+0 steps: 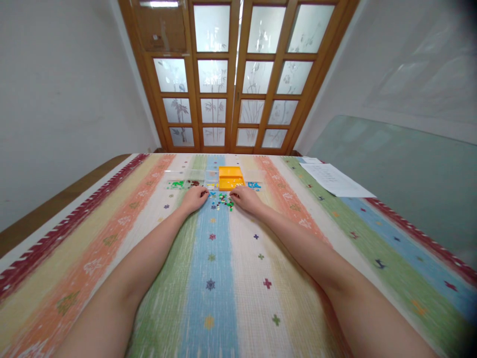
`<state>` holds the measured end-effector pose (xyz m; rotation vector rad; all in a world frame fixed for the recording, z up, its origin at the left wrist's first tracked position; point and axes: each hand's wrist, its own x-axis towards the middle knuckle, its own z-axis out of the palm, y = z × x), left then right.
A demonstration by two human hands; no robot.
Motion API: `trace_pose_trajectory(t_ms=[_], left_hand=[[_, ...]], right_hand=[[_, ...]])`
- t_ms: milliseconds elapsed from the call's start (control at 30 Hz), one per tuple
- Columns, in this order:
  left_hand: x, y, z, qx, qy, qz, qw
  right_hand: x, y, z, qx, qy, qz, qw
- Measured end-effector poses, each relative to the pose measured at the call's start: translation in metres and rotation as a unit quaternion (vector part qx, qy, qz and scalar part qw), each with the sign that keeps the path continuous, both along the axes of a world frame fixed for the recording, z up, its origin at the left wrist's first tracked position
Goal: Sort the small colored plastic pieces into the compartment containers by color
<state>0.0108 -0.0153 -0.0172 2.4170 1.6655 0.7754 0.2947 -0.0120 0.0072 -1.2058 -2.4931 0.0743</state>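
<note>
Both my arms reach far out over a striped cloth (223,278). My left hand (194,198) rests on the cloth with its fingers curled, beside a pile of small coloured pieces (221,200). My right hand (244,197) lies on the other side of the pile, fingers bent and touching the pieces. I cannot make out what either hand holds. Just beyond the pile stands an orange tray (230,177). Green pieces (177,184) lie left of it and blue pieces (255,185) right of it, in clear trays.
A sheet of paper (335,180) lies at the table's far right. A glass pane (402,169) leans by the right wall. Wooden doors with frosted panes (231,74) stand behind the table. The table's wooden edge (55,204) shows at left.
</note>
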Motion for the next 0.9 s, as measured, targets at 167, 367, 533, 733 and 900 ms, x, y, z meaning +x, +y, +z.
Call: trace_pose_trajectory(t_ms=[167,367,533,733,900], left_hand=[[0.000,0.002,-0.002,-0.002,0.000,-0.001,1.000],[0.001,0.001,-0.002,-0.005,-0.003,0.002,1.000],[0.001,0.002,-0.002,0.000,-0.004,0.004,1.000],[0.010,-0.004,0.002,0.009,0.018,0.004,1.000],[0.023,-0.013,0.006,0.057,0.038,-0.005,0.998]], right_hand=[[-0.017,0.003,0.007,-0.038,-0.049,-0.043,0.997],[-0.023,0.004,0.012,-0.054,-0.085,-0.056,0.993],[-0.023,0.003,0.009,-0.038,-0.086,-0.053,0.994],[-0.027,0.008,0.013,-0.063,-0.094,-0.057,0.992],[-0.030,0.006,0.014,-0.058,-0.096,-0.068,0.991]])
